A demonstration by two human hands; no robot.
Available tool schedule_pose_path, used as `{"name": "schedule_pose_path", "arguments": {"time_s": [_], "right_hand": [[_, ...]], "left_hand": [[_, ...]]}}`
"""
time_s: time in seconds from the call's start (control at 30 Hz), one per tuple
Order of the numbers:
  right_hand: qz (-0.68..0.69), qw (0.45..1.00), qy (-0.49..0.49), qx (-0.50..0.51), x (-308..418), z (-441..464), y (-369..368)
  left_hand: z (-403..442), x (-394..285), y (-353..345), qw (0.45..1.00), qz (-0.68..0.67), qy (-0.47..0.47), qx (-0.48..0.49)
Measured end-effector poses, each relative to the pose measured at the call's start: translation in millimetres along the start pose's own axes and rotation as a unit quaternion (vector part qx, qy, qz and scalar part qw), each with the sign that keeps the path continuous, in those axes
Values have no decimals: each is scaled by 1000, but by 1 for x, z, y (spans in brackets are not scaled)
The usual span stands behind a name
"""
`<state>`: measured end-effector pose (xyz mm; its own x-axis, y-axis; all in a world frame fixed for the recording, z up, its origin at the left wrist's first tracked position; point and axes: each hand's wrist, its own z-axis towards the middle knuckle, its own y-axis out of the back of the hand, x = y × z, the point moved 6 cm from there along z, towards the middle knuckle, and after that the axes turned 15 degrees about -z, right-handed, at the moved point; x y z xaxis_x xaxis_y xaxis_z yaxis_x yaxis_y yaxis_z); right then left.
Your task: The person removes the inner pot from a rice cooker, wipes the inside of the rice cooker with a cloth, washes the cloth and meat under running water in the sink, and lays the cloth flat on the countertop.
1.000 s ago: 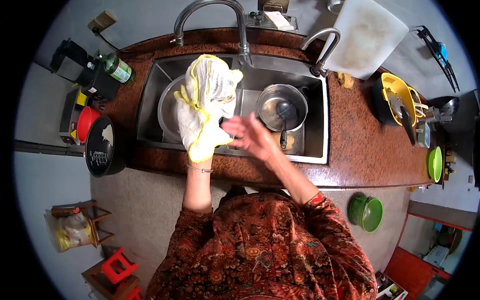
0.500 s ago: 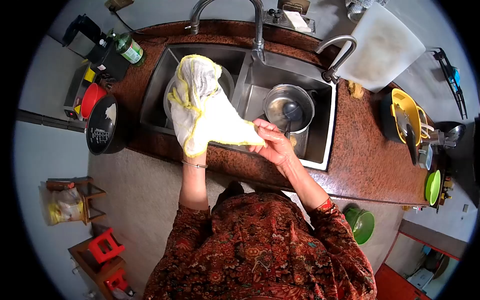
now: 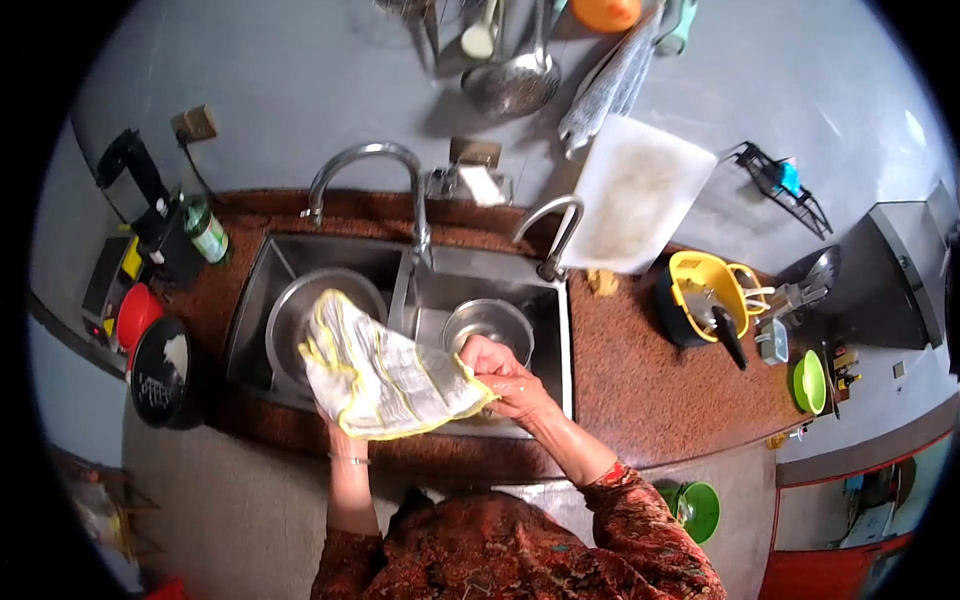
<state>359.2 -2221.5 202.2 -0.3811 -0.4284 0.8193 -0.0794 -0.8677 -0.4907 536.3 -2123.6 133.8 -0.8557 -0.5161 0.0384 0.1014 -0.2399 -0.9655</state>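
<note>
A white cloth with yellow edging (image 3: 385,375) is stretched between my hands above the sink's front edge. My right hand (image 3: 503,378) pinches its right corner. The cloth lies over my left hand (image 3: 328,418) and hides the fingers; only a bit of the hand and the wrist with a bracelet show. Beneath the cloth, a large metal basin (image 3: 285,318) sits in the left sink bowl. A metal pot (image 3: 488,318) stands in the right bowl, just behind my right hand.
Two curved faucets (image 3: 420,205) rise behind the sink (image 3: 565,350). A white cutting board (image 3: 635,195) leans on the wall. To the right are a yellow basket (image 3: 705,270) and green bowl (image 3: 810,382); to the left, a black pot (image 3: 160,375), red bowl (image 3: 138,315) and bottle (image 3: 206,235).
The view has tilted up, showing utensils on the wall. My right hand has gone from open to gripping the cloth's corner, and the cloth is now spread out and lower over my left hand.
</note>
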Motion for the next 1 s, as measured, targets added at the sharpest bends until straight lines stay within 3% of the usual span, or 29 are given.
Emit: {"name": "schedule_pose_path", "arguments": {"time_s": [0.07,0.17,0.23,0.27,0.33,0.4,0.53,0.73,0.77,1.0], "right_hand": [[-124,992,-7,-34,41,12,11],[-369,929,-13,-3,115,40,15],[-547,837,4,21,170,60,-3],[-630,776,28,20,195,70,-10],[-766,636,90,-32,247,87,-12],[-780,602,155,-76,298,102,1],[-872,386,254,-161,410,127,21],[-857,327,232,-325,529,167,74],[-844,360,225,-328,537,174,84],[-828,314,257,-387,565,214,150]], "left_hand": [[-16,-10,46,967,98,-112,-205],[-16,45,16,977,-41,17,-208],[-36,57,32,969,80,153,-177],[-51,54,62,961,94,169,-200],[-73,51,69,949,123,147,-249],[-96,42,82,937,139,147,-285],[-133,18,87,923,138,109,-342],[-153,-3,85,914,126,25,-385],[-153,-3,87,913,124,16,-387],[-158,20,110,910,71,-19,-408]]}}
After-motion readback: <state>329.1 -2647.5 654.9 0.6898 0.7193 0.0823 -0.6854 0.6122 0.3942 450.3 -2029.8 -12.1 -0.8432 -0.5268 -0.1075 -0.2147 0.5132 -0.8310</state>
